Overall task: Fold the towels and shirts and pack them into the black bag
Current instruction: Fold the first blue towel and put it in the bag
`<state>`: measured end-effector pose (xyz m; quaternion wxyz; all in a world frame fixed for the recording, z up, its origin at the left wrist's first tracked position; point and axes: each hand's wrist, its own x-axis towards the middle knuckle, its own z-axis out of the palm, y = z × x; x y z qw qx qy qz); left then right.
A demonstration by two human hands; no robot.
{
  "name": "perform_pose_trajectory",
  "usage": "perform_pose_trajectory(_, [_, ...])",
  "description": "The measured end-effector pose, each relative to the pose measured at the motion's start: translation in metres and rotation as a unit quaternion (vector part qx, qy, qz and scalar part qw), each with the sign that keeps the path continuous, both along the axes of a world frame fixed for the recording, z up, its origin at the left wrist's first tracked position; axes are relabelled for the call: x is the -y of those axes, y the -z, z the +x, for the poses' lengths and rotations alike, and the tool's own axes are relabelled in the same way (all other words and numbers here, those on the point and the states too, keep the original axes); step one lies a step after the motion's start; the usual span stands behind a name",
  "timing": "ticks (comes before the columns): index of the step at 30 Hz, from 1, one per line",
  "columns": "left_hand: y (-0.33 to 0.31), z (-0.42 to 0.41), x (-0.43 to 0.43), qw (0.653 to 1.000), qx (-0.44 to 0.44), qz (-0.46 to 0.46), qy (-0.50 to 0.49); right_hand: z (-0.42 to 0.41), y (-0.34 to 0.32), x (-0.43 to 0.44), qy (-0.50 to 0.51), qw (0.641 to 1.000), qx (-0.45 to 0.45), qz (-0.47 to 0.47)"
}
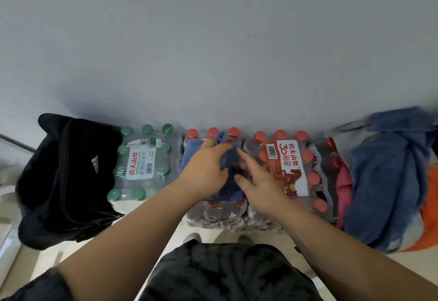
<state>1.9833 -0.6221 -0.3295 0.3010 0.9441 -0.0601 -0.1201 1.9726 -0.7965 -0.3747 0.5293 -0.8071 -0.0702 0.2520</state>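
Small folded blue cloth towel lies atop the red-capped shrink-wrapped bottle pack. Left hand pinches its far edge; right hand rests spread on it, fingers loose. Black fabric bag stands well left of that pack (green-capped pack between).

The black bag carries a white three-stripe logo with the word "adidas" beneath it. The green-capped bottle pack has a white label reading "农夫山泉" in red and "饮用纯净水" in green, plus a small barcode. The red-capped bottle pack bears a red-and-white label reading "农夫山泉", "30周年", with a barcode; its finer print is too small to read.
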Motion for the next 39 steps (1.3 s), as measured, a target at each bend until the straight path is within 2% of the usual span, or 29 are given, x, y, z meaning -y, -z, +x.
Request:
perform_pose_trajectory(3, [0.018,-0.001,0.017,0.999,-0.027,0.026,-0.019,0.008,-0.002,0.006,-0.012,0.999,-0.031,0.025])
perform_pose_trajectory(8, [0.024,-0.01,0.02,0.996,0.031,-0.006,-0.08,0.018,-0.008,0.01,-0.038,0.998,-0.04,0.009])
perform_pose_trajectory(10, [0.027,-0.01,0.013,0.992,0.093,0.045,-0.075,0.021,-0.009,0.01,-0.061,0.997,-0.018,-0.032])
perform_pose_trajectory(12, [0.032,-0.006,0.007,0.973,0.159,0.156,-0.053,0.022,-0.009,0.011,-0.071,0.995,-0.005,-0.064])
perform_pose_trajectory(15, [0.041,0.0,0.003,0.962,0.07,0.262,-0.012,0.022,-0.007,0.013,-0.068,0.996,-0.016,-0.063])
perform_pose_trajectory(19, [0.061,-0.002,0.003,0.954,0.008,0.301,-0.013,0.027,-0.004,0.016,-0.09,0.985,0.039,-0.145])
perform_pose_trajectory(21, [0.065,-0.002,0.006,0.952,0.006,0.305,-0.008,0.026,-0.006,0.016,-0.099,0.963,0.14,-0.206])
perform_pose_trajectory(23, [0.066,0.0,0.007,0.952,0.006,0.305,-0.002,0.027,-0.008,0.012,-0.127,0.927,0.245,-0.256])
perform_pose_trajectory(24, [0.066,0.001,0.008,0.953,0.006,0.301,0.0,0.029,-0.009,0.009,-0.156,0.908,0.27,-0.279])
perform_pose_trajectory(27, [0.067,0.001,0.006,0.958,0.008,0.288,-0.002,0.04,-0.002,0.002,-0.252,0.86,0.253,-0.366])
perform_pose_trajectory(29, [0.068,0.0,0.003,0.961,0.011,0.275,-0.005,0.045,0.005,0.004,-0.282,0.849,0.224,-0.386])
perform_pose_trajectory(32, [0.065,-0.006,-0.005,0.972,0.045,0.229,-0.011,0.046,0.011,0.01,-0.304,0.846,0.213,-0.384])
perform_pose_trajectory(35, [0.06,-0.023,-0.018,0.977,0.081,0.183,-0.071,0.054,0.002,0.012,-0.314,0.835,0.252,-0.375])
perform_pose_trajectory(39, [0.05,-0.046,-0.036,0.977,0.028,0.092,-0.193,0.076,-0.006,0.002,-0.358,0.826,0.29,-0.325])
